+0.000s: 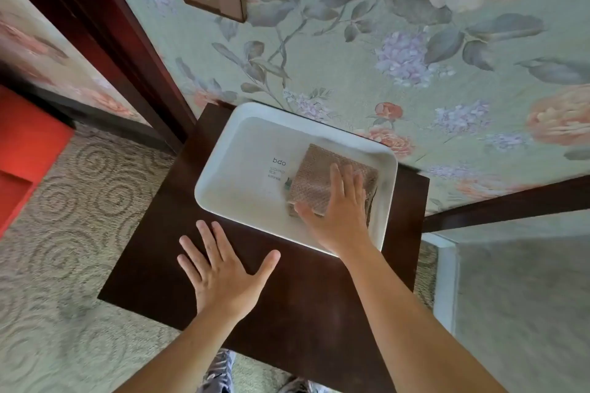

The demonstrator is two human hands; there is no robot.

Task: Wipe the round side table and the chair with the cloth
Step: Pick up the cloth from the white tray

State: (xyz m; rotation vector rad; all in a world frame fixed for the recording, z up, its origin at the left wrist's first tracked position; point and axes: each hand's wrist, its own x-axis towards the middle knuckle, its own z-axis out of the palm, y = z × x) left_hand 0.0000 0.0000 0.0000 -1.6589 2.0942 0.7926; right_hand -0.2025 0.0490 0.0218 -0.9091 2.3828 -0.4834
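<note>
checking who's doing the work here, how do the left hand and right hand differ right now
The left hand lies flat on the bare dark table, fingers spread wide; the right hand reaches into the white tray. The left hand touches no cloth; the right hand rests on the folded tan cloth, fingers closer together. Both are palm down, and neither has closed around anything.

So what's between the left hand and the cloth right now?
In the head view: bare dark tabletop, then the white tray's near rim. The cloth lies inside under the right hand; left hand.
</note>
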